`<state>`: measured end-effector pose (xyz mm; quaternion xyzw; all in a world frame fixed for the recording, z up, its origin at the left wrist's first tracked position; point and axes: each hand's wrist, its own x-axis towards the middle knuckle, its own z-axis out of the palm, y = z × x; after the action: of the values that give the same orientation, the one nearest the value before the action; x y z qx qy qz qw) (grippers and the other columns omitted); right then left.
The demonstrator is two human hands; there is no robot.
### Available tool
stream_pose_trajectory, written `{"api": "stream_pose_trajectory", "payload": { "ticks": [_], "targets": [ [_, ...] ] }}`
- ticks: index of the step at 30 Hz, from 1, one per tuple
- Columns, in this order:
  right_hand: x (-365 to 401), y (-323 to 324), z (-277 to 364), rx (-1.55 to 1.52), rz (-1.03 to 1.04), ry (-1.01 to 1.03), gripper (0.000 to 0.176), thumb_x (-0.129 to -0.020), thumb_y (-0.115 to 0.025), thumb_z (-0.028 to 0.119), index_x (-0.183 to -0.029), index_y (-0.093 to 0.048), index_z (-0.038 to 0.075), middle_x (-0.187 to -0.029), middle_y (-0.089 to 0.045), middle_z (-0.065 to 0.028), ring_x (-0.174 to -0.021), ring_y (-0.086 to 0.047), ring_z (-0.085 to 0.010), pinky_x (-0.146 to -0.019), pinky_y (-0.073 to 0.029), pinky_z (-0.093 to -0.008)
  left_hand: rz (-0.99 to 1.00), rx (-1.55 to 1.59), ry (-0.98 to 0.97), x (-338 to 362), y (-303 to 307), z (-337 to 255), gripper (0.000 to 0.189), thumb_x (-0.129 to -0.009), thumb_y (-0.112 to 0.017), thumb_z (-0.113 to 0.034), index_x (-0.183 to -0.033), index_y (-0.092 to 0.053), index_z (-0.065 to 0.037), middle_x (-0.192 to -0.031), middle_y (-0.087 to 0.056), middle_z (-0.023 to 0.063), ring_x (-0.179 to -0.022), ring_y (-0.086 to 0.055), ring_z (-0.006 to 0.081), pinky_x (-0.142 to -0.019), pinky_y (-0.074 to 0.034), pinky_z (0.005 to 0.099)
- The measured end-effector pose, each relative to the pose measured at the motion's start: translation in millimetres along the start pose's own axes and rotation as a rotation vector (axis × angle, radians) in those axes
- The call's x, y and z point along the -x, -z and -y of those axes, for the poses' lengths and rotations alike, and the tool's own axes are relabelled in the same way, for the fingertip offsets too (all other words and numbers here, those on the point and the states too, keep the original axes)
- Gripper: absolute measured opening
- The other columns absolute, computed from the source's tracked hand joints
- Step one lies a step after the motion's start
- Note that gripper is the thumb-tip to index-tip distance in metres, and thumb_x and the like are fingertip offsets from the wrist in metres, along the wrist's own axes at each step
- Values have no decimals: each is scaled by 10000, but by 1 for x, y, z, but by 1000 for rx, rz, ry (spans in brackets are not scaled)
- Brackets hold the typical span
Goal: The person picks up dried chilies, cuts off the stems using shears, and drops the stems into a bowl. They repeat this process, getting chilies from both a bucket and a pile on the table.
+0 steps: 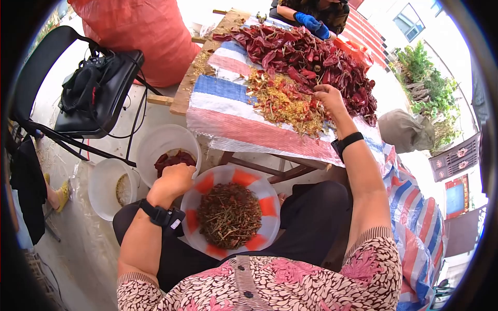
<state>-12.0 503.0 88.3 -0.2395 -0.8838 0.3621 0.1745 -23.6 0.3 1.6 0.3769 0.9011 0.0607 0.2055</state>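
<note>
My left hand is over the white bucket, its fingers curled at the dark red chili pieces inside; what it grips, if anything, is hidden. My right hand reaches over the table, fingers pinched together beside the big heap of dried red chilies. Whatever lies between those fingertips is too small to make out. Yellow seeds and chili scraps spread just left of it on the striped sheet. In my lap, an orange and white basin holds many stems.
Left of the bucket stands another white bucket with some seeds. A black chair carries a black bag. Behind it is a large red sack. Across the table, a co-worker's blue-gloved hands are at the chilies.
</note>
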Motion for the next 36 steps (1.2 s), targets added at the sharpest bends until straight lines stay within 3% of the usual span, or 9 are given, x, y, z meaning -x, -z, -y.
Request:
{"api": "stream_pose_trajectory", "payload": {
  "ticks": [5, 9, 16, 20, 21, 27, 30, 33, 36],
  "targets": [
    [10, 3, 15, -154, 35, -206, 224, -761, -677, 117, -964, -679, 24, -836, -676, -58, -704, -605, -138, -687, -477, -298, 37, -2, 11, -2, 1, -5, 312, -794, -586, -208, -1076, -632, -83, -932, -660, 173, -895, -635, 357, -771, -512, 455],
    [3, 9, 1, 152, -281, -3, 228, -752, -694, 172, -948, -689, 55, -825, -686, -70, -742, -632, -171, -716, -483, -312, 53, -9, 9, -5, 1, -8, 334, -789, -596, -195, -1102, -623, -82, -973, -655, 172, -925, -629, 351, -787, -510, 448],
    [17, 2, 0, 391, 94, -30, 266, -741, -720, 276, -896, -711, 60, -780, -687, -71, -771, -638, -160, -753, -474, -295, 130, -14, -9, -8, 7, -16, 394, -791, -624, -206, -1168, -597, -97, -1026, -644, 168, -980, -613, 339, -815, -505, 441],
    [28, 5, 9, -203, 30, -144, 185, -809, -704, 201, -912, -656, 56, -628, -571, 3, -464, -466, -78, -425, -364, -247, 134, -11, -35, -11, 4, -14, 392, -795, -625, -207, -1170, -595, -96, -1021, -643, 167, -982, -611, 348, -815, -504, 443],
    [37, 7, 22, -372, 30, -206, 144, -843, -686, 168, -904, -613, 60, -585, -466, 52, -393, -329, -37, -354, -237, -215, 134, -11, -41, -11, 4, -14, 390, -797, -624, -206, -1169, -595, -96, -1021, -643, 167, -982, -610, 351, -815, -503, 444],
    [59, 15, 43, -408, 12, -158, 134, -867, -672, 143, -927, -587, 58, -590, -451, 60, -412, -344, -25, -361, -291, -204, 216, 186, -201, -12, 25, -32, 420, -837, -604, -215, -1235, -562, -88, -1077, -636, 171, -994, -614, 338, -832, -502, 402],
    [91, 5, 70, -427, 110, -133, 140, -876, -663, 158, -961, -609, 61, -620, -499, 55, -409, -350, -23, -362, -290, -200, 152, 917, -326, -12, 29, -47, 418, -920, -551, -301, -1272, -538, -76, -1107, -628, 151, -1020, -617, 282, -852, -501, 362],
    [151, -26, 116, -294, 336, -98, 122, -855, -662, 150, -941, -647, 66, -867, -692, -18, -503, -409, -5, -423, -307, -171, 235, 1706, -204, -10, 29, -73, 446, -975, -483, -370, -1276, -525, -43, -1103, -620, 126, -1044, -604, 231, -864, -500, 336],
    [191, -70, 120, -283, 660, 72, 185, -850, -661, 142, -998, -655, 30, -899, -669, -26, -869, -585, -100, -803, -454, -258, 461, 2139, -185, -9, 29, -86, 475, -977, -481, -386, -1271, -517, -15, -1108, -622, 126, -1065, -604, 227, -884, -499, 331]
  ]
}}
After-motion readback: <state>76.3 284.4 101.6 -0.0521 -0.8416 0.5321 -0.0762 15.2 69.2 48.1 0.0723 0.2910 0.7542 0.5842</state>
